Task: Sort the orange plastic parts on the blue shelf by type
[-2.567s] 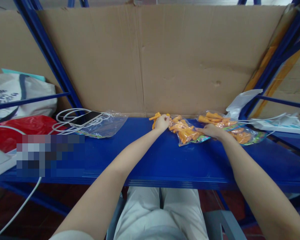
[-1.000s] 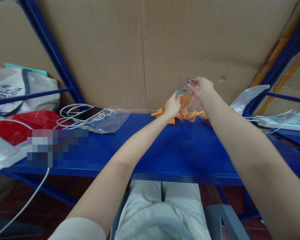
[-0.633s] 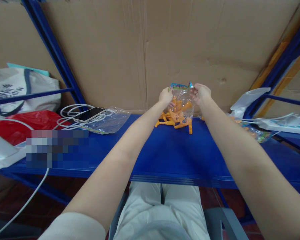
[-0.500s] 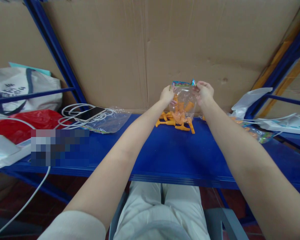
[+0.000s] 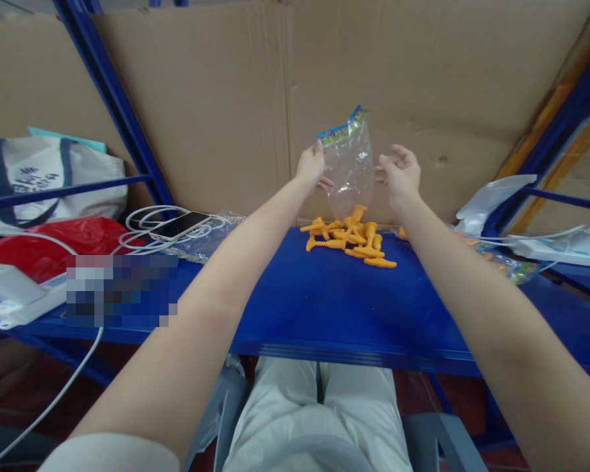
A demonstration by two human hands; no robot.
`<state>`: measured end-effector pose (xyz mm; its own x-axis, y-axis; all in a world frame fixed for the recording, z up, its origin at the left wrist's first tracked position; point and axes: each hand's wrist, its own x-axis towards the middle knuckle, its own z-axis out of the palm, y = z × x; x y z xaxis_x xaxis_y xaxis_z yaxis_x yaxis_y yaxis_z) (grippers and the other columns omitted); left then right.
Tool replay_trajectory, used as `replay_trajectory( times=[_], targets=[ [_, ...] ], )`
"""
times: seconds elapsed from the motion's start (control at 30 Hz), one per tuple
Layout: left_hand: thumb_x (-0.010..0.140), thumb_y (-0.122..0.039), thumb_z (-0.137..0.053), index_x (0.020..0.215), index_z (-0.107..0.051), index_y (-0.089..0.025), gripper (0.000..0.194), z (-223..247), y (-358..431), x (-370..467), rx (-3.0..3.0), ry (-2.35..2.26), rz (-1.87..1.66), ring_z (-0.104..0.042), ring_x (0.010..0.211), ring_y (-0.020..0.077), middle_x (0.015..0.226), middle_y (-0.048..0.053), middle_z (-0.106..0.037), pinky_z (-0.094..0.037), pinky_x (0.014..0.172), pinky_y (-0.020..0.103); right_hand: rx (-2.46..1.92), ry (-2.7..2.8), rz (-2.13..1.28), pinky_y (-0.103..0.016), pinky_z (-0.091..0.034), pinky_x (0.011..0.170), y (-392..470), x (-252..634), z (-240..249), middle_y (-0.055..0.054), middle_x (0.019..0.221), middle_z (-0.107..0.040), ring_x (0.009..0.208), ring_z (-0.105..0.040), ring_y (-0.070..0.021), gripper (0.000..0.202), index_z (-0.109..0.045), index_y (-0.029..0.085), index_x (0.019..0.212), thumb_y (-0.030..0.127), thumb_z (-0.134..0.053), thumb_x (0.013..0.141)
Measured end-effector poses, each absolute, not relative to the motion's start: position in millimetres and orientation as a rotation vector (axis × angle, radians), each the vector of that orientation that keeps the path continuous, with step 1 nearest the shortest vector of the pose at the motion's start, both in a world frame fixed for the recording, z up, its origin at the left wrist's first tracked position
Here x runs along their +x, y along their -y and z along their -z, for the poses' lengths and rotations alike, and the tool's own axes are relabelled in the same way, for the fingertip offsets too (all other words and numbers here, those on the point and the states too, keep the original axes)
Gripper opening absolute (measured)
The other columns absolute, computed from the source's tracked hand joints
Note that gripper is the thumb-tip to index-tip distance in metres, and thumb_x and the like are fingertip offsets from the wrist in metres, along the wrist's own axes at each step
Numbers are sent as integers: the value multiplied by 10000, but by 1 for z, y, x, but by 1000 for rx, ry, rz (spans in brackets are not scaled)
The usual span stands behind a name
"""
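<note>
A clear plastic bag [image 5: 350, 164] with a blue and green printed header hangs from my left hand [image 5: 313, 168], which pinches it near the header's left end. The bag looks emptied, its lower end just above a pile of orange plastic pieces [image 5: 349, 235] on the blue tabletop [image 5: 324, 308]. Several of these pieces have handle-like, T-shaped forms; their exact kind I cannot make out. To the right of the bag, my right hand [image 5: 401, 174] is raised with fingers apart and nothing in them.
At left lie a smartphone [image 5: 181, 226] with a coiled white cable, a red bag [image 5: 78, 246] and a canvas tote [image 5: 63, 180]. At right are a packed plastic bag [image 5: 506, 262] and a white power strip [image 5: 565, 246]. Cardboard [image 5: 216, 111] walls the back.
The orange pieces have dropped out of the bag onto the pile. My left hand has moved left, raising the bag, and my right hand has let go of it.
</note>
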<state>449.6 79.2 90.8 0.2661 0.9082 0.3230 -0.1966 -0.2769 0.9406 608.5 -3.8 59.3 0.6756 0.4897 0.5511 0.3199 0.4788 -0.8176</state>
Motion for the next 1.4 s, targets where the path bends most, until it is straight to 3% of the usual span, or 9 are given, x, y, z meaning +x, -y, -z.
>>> replay_trajectory(
  times=[0.2, 0.37, 0.5, 0.63, 0.77, 0.93, 1.07, 1.17, 1.4],
  targets=[
    [1013, -667, -150, 1447, -478, -209, 711, -84, -62, 390, 1297, -744, -1290, -745, 844, 206, 1091, 135, -750, -574, 696, 276, -1385, 818, -103, -336, -538, 924, 32, 598, -27, -142, 1390, -537, 1292, -552, -238, 659, -483, 248, 1388, 506, -733, 836],
    [1033, -613, -167, 1435, -488, -246, 632, -29, -40, 363, 1143, -846, -1199, -683, 582, 146, 995, 93, -788, -498, 511, 232, -1363, 899, -785, -321, -597, 764, 63, 573, 3, -117, 1087, -713, 940, -712, -210, 432, -594, 228, 1089, 609, -631, 891],
    [1069, -505, -176, 1411, -500, -229, 546, 6, -30, 358, 1074, -944, -1137, -481, 346, 73, 982, 83, -791, -389, 399, 203, -1305, 836, -906, -229, -565, 616, 69, 556, 19, -17, 713, -671, 565, -624, -109, 215, -585, 187, 829, 356, -661, 939],
    [1079, -436, -233, 1281, -586, -181, 480, 20, -31, 355, 1110, -973, -1118, -343, 269, 40, 917, 93, -792, -320, 347, 189, -1322, 741, -922, -180, -495, 482, 67, 555, 28, 39, 552, -574, 435, -542, -78, 193, -566, 168, 765, 154, -607, 953],
    [1076, -389, -266, 1158, -632, -136, 452, 26, -32, 356, 1112, -997, -1146, -340, 255, 48, 807, 99, -781, -295, 332, 194, -1214, 755, -995, -225, -532, 518, 67, 560, 35, 5, 612, -633, 476, -576, -107, 219, -581, 182, 771, 263, -601, 974],
    [1082, -338, -211, 1190, -573, -141, 426, 30, -28, 356, 977, -1005, -1188, -465, 301, 74, 841, 96, -793, -316, 353, 187, -1040, 982, -1172, -303, -584, 716, 72, 551, 44, -90, 1011, -758, 868, -713, -194, 396, -676, 209, 913, 548, -490, 997],
    [1088, -348, -178, 1180, -552, -147, 434, 34, -25, 357, 899, -935, -1158, -578, 396, 82, 1025, 134, -795, -344, 382, 179, -1004, 1057, -1180, -352, -560, 883, 73, 535, 51, -65, 1268, -719, 1105, -681, -199, 270, -705, 244, 1042, 428, -509, 1015],
    [1088, -371, -217, 1164, -560, -154, 413, 39, -20, 362, 943, -842, -1110, -635, 473, 90, 1117, 144, -778, -365, 402, 175, -1046, 968, -1044, -385, -551, 935, 68, 529, 54, -66, 1201, -746, 1042, -707, -200, 147, -706, 231, 982, 337, -604, 976],
    [1064, -377, -287, 1236, -599, -179, 407, 52, -24, 372, 990, -729, -999, -752, 714, 166, 1153, 133, -765, -500, 544, 219, -977, 634, -894, -298, -610, 783, 59, 539, 51, -41, 867, -771, 781, -735, -150, 162, -625, 204, 868, 268, -557, 999]
  ],
)
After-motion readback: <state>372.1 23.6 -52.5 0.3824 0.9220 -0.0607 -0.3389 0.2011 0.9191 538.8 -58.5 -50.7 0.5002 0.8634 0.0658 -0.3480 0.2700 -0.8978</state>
